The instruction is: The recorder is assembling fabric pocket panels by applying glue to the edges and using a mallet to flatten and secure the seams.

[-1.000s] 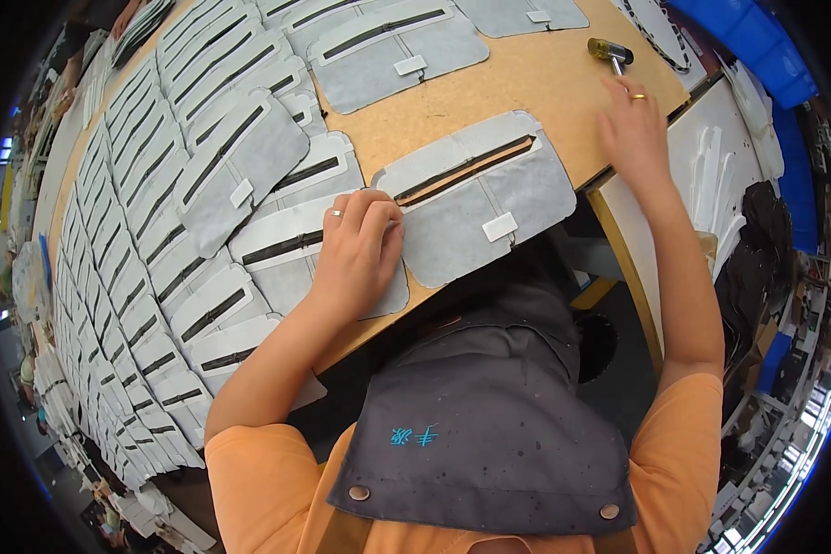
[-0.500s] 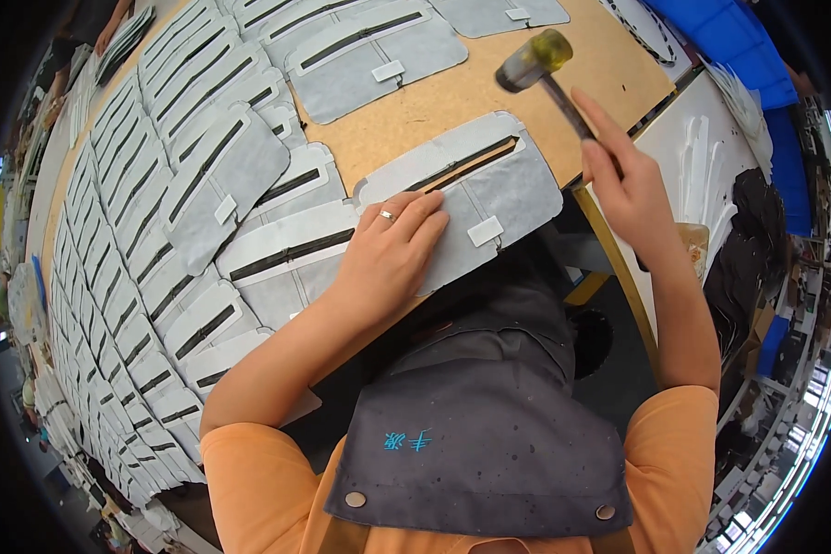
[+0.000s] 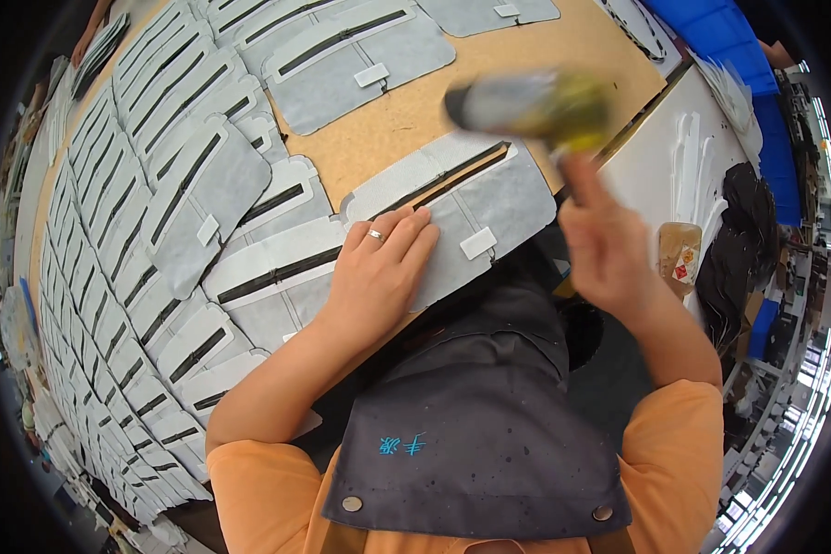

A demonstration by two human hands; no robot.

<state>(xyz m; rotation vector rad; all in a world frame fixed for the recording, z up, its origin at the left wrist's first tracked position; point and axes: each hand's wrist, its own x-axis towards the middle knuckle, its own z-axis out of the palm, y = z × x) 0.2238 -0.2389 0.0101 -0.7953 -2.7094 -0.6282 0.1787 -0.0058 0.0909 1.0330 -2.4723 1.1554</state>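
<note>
A light grey fabric panel (image 3: 517, 189) lies on the tan board near its front edge. Its long dark-edged slot is open, and the tan board shows through. A small white tag (image 3: 478, 243) sits on the panel's lower part. My left hand (image 3: 386, 268), with a ring on one finger, lies flat on the panel's left end, fingers stretched out below the slot. My right hand (image 3: 609, 249) is closed around the handle of a mallet (image 3: 512, 106) with a dark face and a yellowish face. Blurred by motion, the mallet is raised above the panel's far right part.
Overlapping rows of similar grey panels (image 3: 295, 217) cover the left of the tan board (image 3: 360, 148). To the right, a white table (image 3: 637, 175) bears white strips (image 3: 688, 175), a small tan block (image 3: 679, 254) and dark pieces (image 3: 743, 231). Blue bins (image 3: 720, 42) stand behind it.
The mallet looks larger and blurred now, with its head turned more level. My right hand has shifted down in the picture. My left hand stays on the panel; the whole view has moved slightly.
</note>
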